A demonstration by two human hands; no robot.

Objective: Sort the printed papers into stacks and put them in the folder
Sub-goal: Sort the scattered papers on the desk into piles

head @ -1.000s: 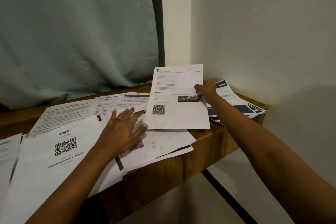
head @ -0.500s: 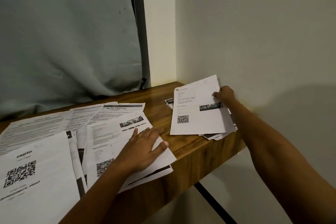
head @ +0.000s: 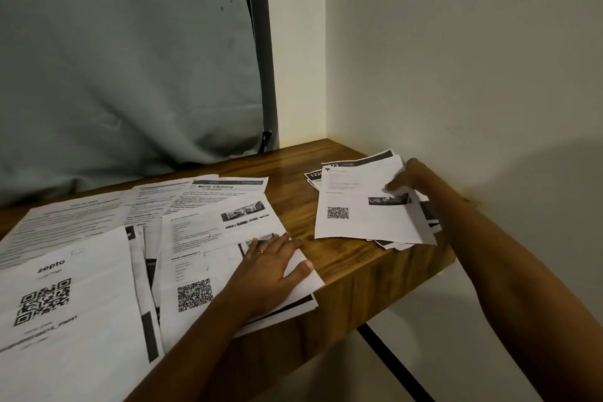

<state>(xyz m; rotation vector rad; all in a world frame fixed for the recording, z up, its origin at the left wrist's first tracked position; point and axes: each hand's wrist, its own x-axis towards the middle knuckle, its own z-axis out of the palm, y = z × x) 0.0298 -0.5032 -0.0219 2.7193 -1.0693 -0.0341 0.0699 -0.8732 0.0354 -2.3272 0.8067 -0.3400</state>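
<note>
Presently the right grip [head: 411,182] is released, its fingers [head: 393,188] stretched out and resting on the top sheet [head: 365,225] of a small stack [head: 429,219] at centre right of the frame. The fingertips are blurred and the thumb cannot be made out. The top sheet is white, with a small QR code [head: 338,212] on its left half and a dark photo strip [head: 388,199] just under the fingers. It lies askew on the stack. Lower pages fan out at the right and near edges, and dark-headed pages [head: 314,175] poke out at the upper left. The stack sits at the bench's right end, close to the wall corner.

The left grip [head: 269,271], lower centre, is also released, palm and spread fingers flat on a printed sheet [head: 202,254]. There is a ring [head: 260,251] on one finger. This sheet shows a larger QR code [head: 194,295] beside the wrist and photos [head: 243,210] near its top. It tops a loose pile whose near right corners [head: 308,302] hang over the bench's front edge.

Further out:
- A "Mirror Cleaning" page [head: 225,188] lies behind that pile, left of centre.
- A "zepto" sheet [head: 75,336] with a big QR code fills the lower left.
- Dense text pages [head: 75,219] lie at middle left.
- Bare wood of the bench [head: 355,268] separates the two paper groups, which are well apart.
- A grey curtain [head: 124,59] is at upper left and a pale wall [head: 456,59] at upper right.
- A dark strip [head: 391,362] runs below the bench at lower right.
</note>
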